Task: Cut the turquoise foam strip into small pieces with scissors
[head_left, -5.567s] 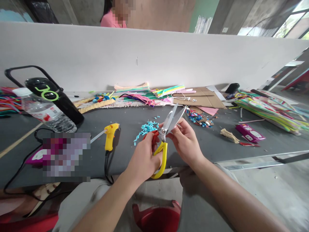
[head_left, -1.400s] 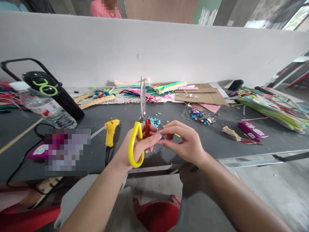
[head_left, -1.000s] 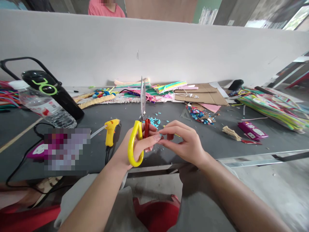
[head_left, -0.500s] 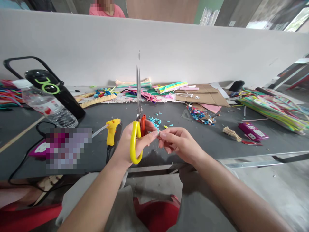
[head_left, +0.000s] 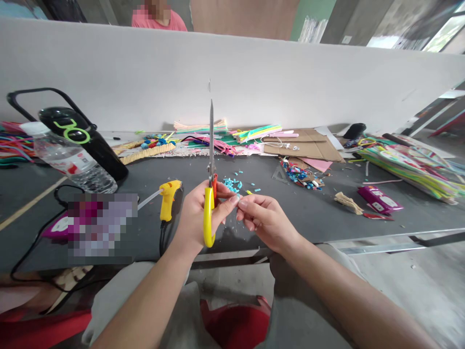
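Observation:
Scissors with yellow and orange handles hang on my left hand, their blades pointing up and away from me. The same hand's thumb and forefinger are pinched together. My right hand meets it fingertip to fingertip, also in a pinch. Whatever sits between the fingertips is tiny and I cannot make it out. Just beyond my hands, small cut blue pieces lie scattered on the dark table. To the left of my left hand lies a yellow glue gun with a glue stick in its back.
A black bottle and a clear water bottle stand at left. Bundles of coloured pipe cleaners lie right and along the white partition. Cardboard and a purple packet are at right. A person is beyond the partition.
The scissors have turned a little in my left hand, so their blades now look closed up edge-on. My pinched fingertips stay together in nearly the same place.

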The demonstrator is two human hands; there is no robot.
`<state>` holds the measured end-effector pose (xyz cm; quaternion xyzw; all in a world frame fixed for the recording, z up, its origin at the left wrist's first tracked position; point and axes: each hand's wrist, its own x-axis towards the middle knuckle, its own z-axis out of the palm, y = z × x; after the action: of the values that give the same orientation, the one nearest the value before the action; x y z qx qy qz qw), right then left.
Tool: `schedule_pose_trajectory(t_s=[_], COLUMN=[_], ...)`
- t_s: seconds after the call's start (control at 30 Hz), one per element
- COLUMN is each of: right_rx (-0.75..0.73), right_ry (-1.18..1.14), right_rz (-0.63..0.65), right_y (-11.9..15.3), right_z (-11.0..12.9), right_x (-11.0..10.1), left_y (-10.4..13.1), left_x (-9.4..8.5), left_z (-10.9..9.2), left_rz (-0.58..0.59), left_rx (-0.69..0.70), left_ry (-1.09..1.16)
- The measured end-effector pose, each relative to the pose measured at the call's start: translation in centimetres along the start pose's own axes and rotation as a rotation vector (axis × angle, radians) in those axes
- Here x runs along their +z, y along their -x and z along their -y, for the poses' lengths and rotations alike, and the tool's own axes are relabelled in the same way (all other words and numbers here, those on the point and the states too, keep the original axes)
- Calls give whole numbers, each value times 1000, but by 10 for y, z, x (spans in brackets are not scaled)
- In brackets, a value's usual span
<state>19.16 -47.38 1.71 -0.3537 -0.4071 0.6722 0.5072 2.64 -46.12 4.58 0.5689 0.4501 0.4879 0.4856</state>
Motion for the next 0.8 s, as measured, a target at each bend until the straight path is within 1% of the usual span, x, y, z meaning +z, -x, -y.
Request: schedule_pose_trajectory(t_s=[0.1, 0.2, 0.3, 0.37, 0.5, 0.57, 0.7, 0.8], right_rx=[-11, -38, -135, -234, -401, -433, -443, -474], right_ry=[-34, -25, 44, 113, 254, 277, 230, 188], right_rz=[-38, -71, -115, -138, -211, -231, -192, -177], right_y=[0, 0, -1, 0, 3, 3, -1, -4], right_z=[-2, -1, 3, 7, 14, 17, 20, 21], right_x=[2, 2, -2, -5, -10, -13, -18, -20], left_y=[0, -1, 0, 2, 10, 14, 22, 26], left_x=[2, 3, 4, 6, 15, 20, 29, 34], left_z=[0, 2, 2, -1, -5, -2, 6, 10], left_rz=[-33, -30, -3, 36, 164, 201, 240, 319], left_rx=[-21, -29, -57, -70, -81, -103, -173, -206], left_ry=[17, 1, -9, -6, -31, -28, 91, 156])
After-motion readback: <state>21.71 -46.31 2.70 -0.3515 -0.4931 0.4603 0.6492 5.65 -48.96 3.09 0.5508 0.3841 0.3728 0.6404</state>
